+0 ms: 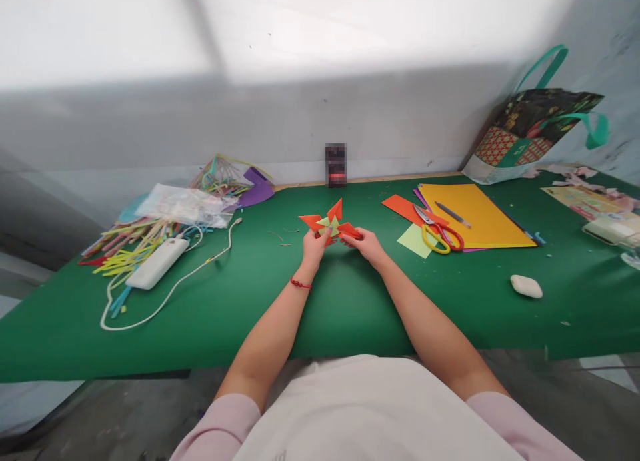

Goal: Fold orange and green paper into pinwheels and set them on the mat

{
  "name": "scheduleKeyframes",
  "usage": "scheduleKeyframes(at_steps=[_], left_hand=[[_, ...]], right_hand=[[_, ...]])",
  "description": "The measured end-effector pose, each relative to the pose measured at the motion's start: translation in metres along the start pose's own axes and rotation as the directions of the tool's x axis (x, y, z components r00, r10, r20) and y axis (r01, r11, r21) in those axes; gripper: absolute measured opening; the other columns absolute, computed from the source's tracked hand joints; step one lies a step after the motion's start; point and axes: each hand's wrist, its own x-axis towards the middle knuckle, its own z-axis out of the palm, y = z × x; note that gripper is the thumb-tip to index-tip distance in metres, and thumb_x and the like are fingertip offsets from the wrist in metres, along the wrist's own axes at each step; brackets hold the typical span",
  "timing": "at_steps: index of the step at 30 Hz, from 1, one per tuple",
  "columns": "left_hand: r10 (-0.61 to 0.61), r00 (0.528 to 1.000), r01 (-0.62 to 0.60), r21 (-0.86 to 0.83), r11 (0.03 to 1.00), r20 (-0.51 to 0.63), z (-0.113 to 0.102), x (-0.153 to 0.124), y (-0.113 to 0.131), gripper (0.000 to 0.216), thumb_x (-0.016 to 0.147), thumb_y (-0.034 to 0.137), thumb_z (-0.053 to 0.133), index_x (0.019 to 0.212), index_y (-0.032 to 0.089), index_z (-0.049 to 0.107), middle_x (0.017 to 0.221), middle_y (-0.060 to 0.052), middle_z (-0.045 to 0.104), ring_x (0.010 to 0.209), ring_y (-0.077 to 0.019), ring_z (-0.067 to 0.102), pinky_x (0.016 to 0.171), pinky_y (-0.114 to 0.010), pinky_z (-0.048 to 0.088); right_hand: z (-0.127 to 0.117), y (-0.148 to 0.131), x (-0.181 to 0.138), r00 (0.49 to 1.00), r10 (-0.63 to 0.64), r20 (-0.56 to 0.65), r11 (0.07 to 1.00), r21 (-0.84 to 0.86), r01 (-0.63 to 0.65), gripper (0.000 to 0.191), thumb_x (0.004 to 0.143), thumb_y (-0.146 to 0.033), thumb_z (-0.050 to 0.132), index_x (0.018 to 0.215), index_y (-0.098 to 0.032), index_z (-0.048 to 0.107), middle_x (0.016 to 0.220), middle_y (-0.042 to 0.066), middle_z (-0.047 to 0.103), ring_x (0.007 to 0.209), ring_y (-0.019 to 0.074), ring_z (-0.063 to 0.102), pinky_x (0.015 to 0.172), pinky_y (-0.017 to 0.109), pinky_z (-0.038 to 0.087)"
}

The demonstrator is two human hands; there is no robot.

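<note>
Both my hands hold a folded paper star (334, 214) above the green table (345, 314). Its points are orange-red and its middle is pale green. My left hand (315, 246) grips the lower left side, with the thumb over the green centre. On the right, my right hand (369, 245) pinches the lower right point between thumb and fingers. The fingers behind the star are partly hidden. A red bracelet (301, 284) circles my left wrist.
Right of my hands lie scissors (440, 237), an orange paper strip (400, 207), a light green paper (416, 239), a pen (453, 214) on yellow paper (493, 217), and a white case (526, 286). Leftward are a power bank (158, 263), its cable (173, 293) and paper strips (117, 255). A phone (336, 165) leans on the wall.
</note>
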Motion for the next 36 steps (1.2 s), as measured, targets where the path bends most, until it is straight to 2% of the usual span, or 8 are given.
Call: scheduleKeyframes(at_steps=[10, 20, 23, 28, 30, 32, 36], left_hand=[[-0.095, 0.995, 0.096, -0.034, 0.995, 0.036, -0.001, -0.001, -0.001, 0.033, 0.063, 0.026, 0.078, 0.089, 0.012, 0.063, 0.088, -0.009, 0.071, 0.080, -0.0219, 0.069, 0.074, -0.035, 0.057], [-0.054, 0.997, 0.056, -0.029, 0.998, 0.048, -0.003, 0.003, -0.006, 0.039, 0.056, 0.030, 0.081, 0.086, 0.011, 0.065, 0.088, -0.010, 0.071, 0.085, -0.0249, 0.068, 0.080, -0.039, 0.054], [-0.016, 0.999, 0.017, -0.031, 0.999, 0.039, -0.003, 0.005, -0.008, 0.042, 0.056, 0.032, 0.081, 0.089, 0.012, 0.065, 0.092, -0.010, 0.070, 0.091, -0.0256, 0.066, 0.082, -0.039, 0.053], [0.019, 0.999, -0.019, -0.020, 1.000, 0.028, -0.004, 0.006, -0.011, 0.047, 0.054, 0.035, 0.081, 0.091, 0.011, 0.064, 0.097, -0.012, 0.070, 0.094, -0.0256, 0.065, 0.084, -0.038, 0.051], [0.022, 0.999, -0.022, -0.008, 1.000, 0.037, -0.004, 0.006, -0.011, 0.046, 0.053, 0.035, 0.082, 0.089, 0.011, 0.064, 0.094, -0.011, 0.070, 0.090, -0.0257, 0.066, 0.081, -0.039, 0.052], [0.026, 0.999, -0.027, 0.007, 1.000, 0.047, -0.004, 0.005, -0.011, 0.044, 0.052, 0.033, 0.082, 0.086, 0.011, 0.064, 0.090, -0.011, 0.070, 0.086, -0.0256, 0.067, 0.079, -0.040, 0.053], [0.042, 0.997, -0.045, 0.035, 0.998, 0.070, -0.004, 0.004, -0.010, 0.041, 0.053, 0.031, 0.081, 0.085, 0.012, 0.064, 0.087, -0.009, 0.070, 0.085, -0.0254, 0.066, 0.078, -0.041, 0.053]], right_hand=[[0.001, -0.002, -0.002, 0.999, 0.018, -0.027, 0.999, 0.026, -0.018, 0.038, 0.043, -0.045, 0.080, 0.064, -0.018, 0.062, 0.062, -0.001, 0.065, 0.063, 0.0161, 0.060, 0.069, 0.033, 0.048], [-0.002, 0.000, -0.001, 0.999, 0.031, -0.016, 0.999, 0.036, -0.030, 0.040, 0.039, -0.046, 0.082, 0.063, -0.018, 0.064, 0.060, 0.000, 0.065, 0.062, 0.0161, 0.059, 0.070, 0.032, 0.045], [0.000, -0.002, -0.002, 0.999, 0.032, 0.009, 0.999, 0.041, -0.032, 0.042, 0.042, -0.050, 0.081, 0.066, -0.019, 0.065, 0.063, 0.002, 0.067, 0.065, 0.0177, 0.061, 0.069, 0.033, 0.046], [0.002, -0.005, -0.003, 0.999, 0.042, 0.023, 0.999, 0.014, -0.042, 0.047, 0.055, -0.060, 0.070, 0.076, -0.019, 0.065, 0.072, 0.005, 0.069, 0.068, 0.0179, 0.063, 0.067, 0.033, 0.048], [0.001, -0.005, -0.003, 1.000, 0.007, -0.026, 1.000, -0.007, -0.007, 0.048, 0.055, -0.061, 0.070, 0.079, -0.019, 0.064, 0.078, 0.005, 0.069, 0.070, 0.0185, 0.063, 0.065, 0.033, 0.049], [0.001, -0.005, -0.003, 0.992, -0.085, -0.094, 0.996, -0.048, 0.080, 0.047, 0.055, -0.059, 0.071, 0.080, -0.020, 0.064, 0.082, 0.006, 0.068, 0.076, 0.0196, 0.063, 0.067, 0.033, 0.050], [0.001, -0.006, -0.004, 0.955, -0.244, -0.170, 0.963, -0.163, 0.217, 0.040, 0.058, -0.057, 0.071, 0.071, -0.020, 0.062, 0.078, 0.006, 0.065, 0.076, 0.0203, 0.061, 0.068, 0.034, 0.051]])
